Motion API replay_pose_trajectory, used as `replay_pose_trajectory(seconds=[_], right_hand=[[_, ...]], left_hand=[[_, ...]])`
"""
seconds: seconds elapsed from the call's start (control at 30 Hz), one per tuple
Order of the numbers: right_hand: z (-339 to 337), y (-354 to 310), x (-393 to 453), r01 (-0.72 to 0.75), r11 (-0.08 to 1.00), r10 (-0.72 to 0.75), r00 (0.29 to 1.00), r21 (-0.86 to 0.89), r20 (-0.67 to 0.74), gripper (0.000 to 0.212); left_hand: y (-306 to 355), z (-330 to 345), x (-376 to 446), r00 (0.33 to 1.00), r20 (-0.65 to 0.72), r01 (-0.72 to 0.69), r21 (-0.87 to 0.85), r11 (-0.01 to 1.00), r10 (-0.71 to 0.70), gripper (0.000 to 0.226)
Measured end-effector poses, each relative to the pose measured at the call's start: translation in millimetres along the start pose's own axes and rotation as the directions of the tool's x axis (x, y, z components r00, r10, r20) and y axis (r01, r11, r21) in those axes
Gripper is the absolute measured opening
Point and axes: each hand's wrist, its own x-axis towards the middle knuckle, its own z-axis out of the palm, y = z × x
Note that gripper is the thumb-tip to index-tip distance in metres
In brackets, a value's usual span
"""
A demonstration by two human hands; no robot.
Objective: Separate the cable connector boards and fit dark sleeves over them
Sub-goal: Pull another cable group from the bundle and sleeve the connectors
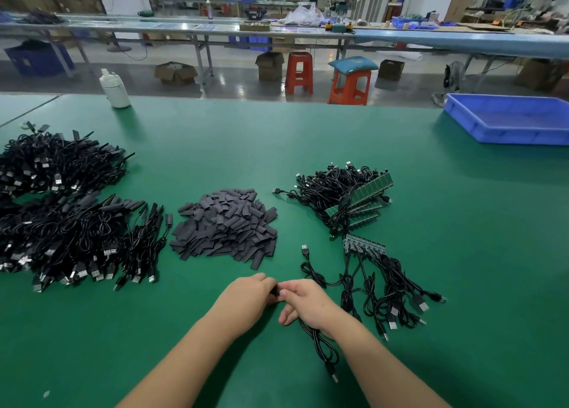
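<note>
Both hands met low over the green surface (400,192): the left hand (251,293) and right hand (308,303) each had fingers pinched on a small dark sleeve (278,291) between them, the board inside it hidden. Its cable (320,346) trailed under the right wrist. A skewed push would likely jam or crease the sleeve; the dragging cable could snag the strip of joined boards (365,245) just beside it.
</note>
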Motion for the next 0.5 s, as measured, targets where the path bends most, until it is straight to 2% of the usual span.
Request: replay_pose_trajectory(seconds=[0.07,0.2,0.33,0.5], right_hand=[[-0.1,1.8,1.1,-0.004,1.0,0.004,1.0,0.018,0.005,0.031],[0.7,5.2,5.7,-0.02,0.996,0.029,0.995,0.091,-0.095,0.025],[4.0,4.6,5.8,-0.02,0.995,0.03,0.994,0.097,-0.102,0.013],[4.1,2.2,5.7,-0.028,0.993,0.043,0.991,0.117,-0.126,0.017]], left_hand=[[-1.9,0.9,1.0,1.0,0.007,0.006,0.037,0.999,-0.007,0.03],[-4.9,-0.8,-1.3,1.0,-0.013,0.014,0.127,0.992,-0.012,0.026],[-5.9,0.0,-2.9,1.0,0.013,0.018,0.089,0.996,-0.019,0.025],[-2.6,-0.3,-1.5,1.0,-0.002,0.026,0.074,0.997,-0.026,0.026]])
